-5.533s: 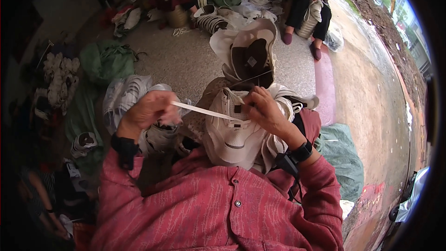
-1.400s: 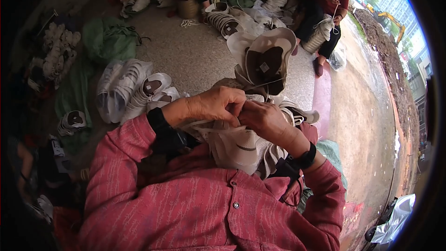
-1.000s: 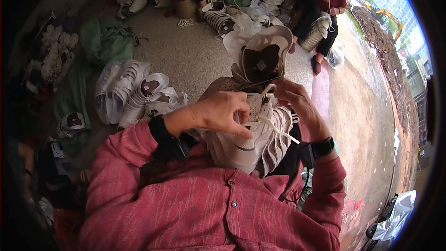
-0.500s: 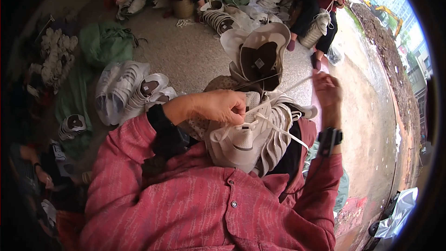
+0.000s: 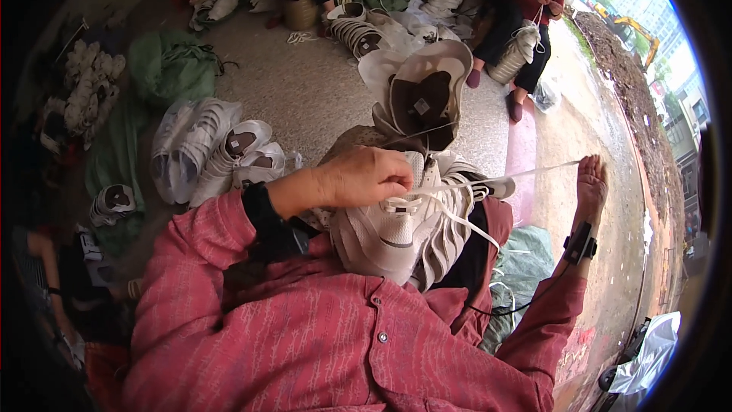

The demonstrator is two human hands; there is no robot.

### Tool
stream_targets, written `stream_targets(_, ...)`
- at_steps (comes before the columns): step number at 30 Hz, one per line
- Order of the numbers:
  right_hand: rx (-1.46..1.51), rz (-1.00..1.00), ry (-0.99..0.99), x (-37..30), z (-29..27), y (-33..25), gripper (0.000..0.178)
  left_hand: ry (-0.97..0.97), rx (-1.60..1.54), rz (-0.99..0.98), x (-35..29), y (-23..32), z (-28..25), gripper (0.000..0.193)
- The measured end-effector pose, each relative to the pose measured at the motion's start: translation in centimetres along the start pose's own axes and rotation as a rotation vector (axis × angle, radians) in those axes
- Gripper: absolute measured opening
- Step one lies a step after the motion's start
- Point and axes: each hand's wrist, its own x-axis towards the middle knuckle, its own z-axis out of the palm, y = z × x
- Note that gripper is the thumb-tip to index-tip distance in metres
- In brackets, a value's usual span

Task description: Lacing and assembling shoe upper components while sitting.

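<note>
We hold a pale beige sneaker (image 5: 396,233) in our lap, toe toward our body and its opening turned away, so the eyelet rows face up where we can reach them. Our left hand (image 5: 366,177) presses down on the laced part, fingers curled tight in a closed grip on the crossings, pinning them so they do not slacken. Our right hand (image 5: 591,183) is flung far out to the side, arm nearly straight, drawing the flat white shoelace (image 5: 534,172) taut from the shoe; the lace runs to the fingers, so we judge that grip closed on its end, though the pinch itself is too small to see clearly. A second matching sneaker (image 5: 423,95) stands just beyond the first, opening upward, near at hand. On the concrete floor (image 5: 305,91) to our left lie rows of white sneakers (image 5: 210,152) beside a green sack (image 5: 171,69). Farther off, another seated person (image 5: 526,23) holds a stack of shoes.
</note>
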Motion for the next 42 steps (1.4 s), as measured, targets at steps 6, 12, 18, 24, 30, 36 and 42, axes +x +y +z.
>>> stream_targets(6, -0.111, 0.016, -0.21, -4.4, 5.2, -0.9, 0.04, 0.165, 0.226, 0.549, 3.3, 3.7, 3.1, 0.009)
stream_targets(12, -0.113, -0.04, -0.402, -7.1, 10.1, -0.2, 0.04, 0.102, 0.868, 0.405, 5.1, 3.3, 8.5, 0.013)
stream_targets(18, 0.076, 0.052, -0.288, -3.5, 3.7, -6.2, 0.033, -0.128, 0.89, 0.54, 5.9, 3.3, 10.7, 0.02)
stream_targets(24, 0.272, 0.001, -0.093, -3.2, -1.3, -6.6, 0.037, -0.679, -0.507, 0.279, 2.2, 7.9, 3.2, 0.028)
stream_targets(30, -0.082, -0.229, -0.072, -6.1, -2.6, -2.2, 0.029, 0.373, -1.311, -0.09, -4.0, 2.7, -7.1, 0.027)
stream_targets(36, -0.256, -0.1, -0.096, -6.6, -2.2, 4.0, 0.013, 0.933, -1.342, -0.014, -12.6, -5.5, -10.3, 0.036)
stream_targets(42, -0.633, 0.089, -0.113, -13.6, 5.0, 13.0, 0.027, 0.996, -0.853, -0.678, -17.7, -5.7, -7.3, 0.039)
